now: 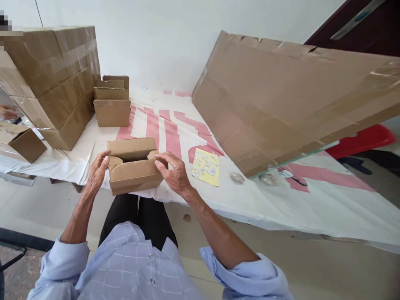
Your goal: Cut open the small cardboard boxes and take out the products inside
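Note:
A small brown cardboard box [135,178] rests at the table's front edge, before my body. Its long flaps stand partly raised, with a dark gap between them; what is inside cannot be made out. My left hand [99,167] grips the box's left end, thumb near the short flap. At the right end, my right hand [173,171] pinches the flap edge between thumb and fingers. Right of the box lies a yellow sheet [206,166] bearing several small pale pieces.
Taped cartons [59,83] are stacked at the left, beside several open small boxes [112,112]. A large cardboard panel [281,100] leans over the right side. Rolls of clear tape [236,178] lie below it. Another person's hand [8,112] shows at far left, near an open box [23,141].

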`<move>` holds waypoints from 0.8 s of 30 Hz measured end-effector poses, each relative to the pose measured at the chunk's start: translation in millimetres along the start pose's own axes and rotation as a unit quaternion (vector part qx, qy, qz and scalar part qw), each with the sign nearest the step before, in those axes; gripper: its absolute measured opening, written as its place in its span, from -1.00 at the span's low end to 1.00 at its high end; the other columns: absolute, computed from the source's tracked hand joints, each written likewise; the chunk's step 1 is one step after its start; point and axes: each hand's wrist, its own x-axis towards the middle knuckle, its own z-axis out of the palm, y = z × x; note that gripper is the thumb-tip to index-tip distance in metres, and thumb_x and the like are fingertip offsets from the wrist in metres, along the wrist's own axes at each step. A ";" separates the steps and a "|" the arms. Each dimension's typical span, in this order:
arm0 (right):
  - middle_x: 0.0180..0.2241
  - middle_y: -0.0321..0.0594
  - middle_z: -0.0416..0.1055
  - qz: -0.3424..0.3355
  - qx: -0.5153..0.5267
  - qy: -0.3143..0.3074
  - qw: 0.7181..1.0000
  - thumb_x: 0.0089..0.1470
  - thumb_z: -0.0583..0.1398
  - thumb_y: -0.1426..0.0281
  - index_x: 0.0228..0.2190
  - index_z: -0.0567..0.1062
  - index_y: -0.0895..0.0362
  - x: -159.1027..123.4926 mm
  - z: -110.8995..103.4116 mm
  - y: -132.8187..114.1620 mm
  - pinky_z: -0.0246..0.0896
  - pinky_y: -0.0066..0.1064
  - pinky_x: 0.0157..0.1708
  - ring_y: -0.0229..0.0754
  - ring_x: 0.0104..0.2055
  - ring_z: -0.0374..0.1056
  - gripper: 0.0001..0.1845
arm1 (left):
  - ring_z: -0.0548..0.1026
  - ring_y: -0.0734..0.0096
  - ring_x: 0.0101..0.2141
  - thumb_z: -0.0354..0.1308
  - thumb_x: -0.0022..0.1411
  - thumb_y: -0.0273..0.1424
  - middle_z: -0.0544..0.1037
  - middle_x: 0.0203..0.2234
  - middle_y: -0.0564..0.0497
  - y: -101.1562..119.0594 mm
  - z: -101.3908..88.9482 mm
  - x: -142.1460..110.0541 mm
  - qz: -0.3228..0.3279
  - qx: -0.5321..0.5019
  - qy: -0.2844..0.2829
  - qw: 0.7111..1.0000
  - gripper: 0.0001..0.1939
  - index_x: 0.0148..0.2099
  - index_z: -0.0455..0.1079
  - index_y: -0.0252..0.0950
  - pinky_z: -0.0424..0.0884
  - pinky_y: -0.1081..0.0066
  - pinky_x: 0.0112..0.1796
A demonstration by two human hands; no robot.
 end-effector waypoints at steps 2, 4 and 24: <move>-0.13 -0.14 0.66 0.004 0.011 0.002 1.000 0.40 0.25 0.27 -0.10 0.65 0.01 1.7 -5.7 -5.9 0.55 -0.09 -0.03 0.00 -0.09 0.58 -0.83 | 0.64 -0.09 0.15 0.24 0.34 0.27 0.68 0.10 -0.18 -0.9 1.6 2.5 0.000 -0.004 0.007 1.000 -0.19 0.33 0.48 -0.24 0.58 0.01 0.18; -0.16 -0.17 0.65 -0.005 0.012 0.000 1.000 0.37 0.27 0.32 -0.13 0.64 0.01 1.1 -12.0 -13.2 0.54 -0.13 -0.06 -0.02 -0.12 0.57 -0.88 | 0.65 -0.08 0.11 0.31 0.30 0.24 0.69 0.05 -0.18 -2.8 1.8 3.3 -0.001 -0.004 0.005 1.000 -0.17 0.36 0.47 -0.24 0.60 0.01 0.14; -0.12 -0.09 0.60 -0.136 -0.165 -0.070 0.974 0.29 0.27 0.57 -0.11 0.68 0.03 -58.5 -23.9 -31.6 0.53 -0.07 -0.01 0.03 -0.04 0.49 -0.74 | 0.40 -0.34 0.42 0.59 0.08 0.10 0.31 0.49 -0.20 -21.5 -14.2 2.6 0.083 0.036 -0.111 0.990 0.16 0.61 0.22 0.01 0.44 -0.25 0.37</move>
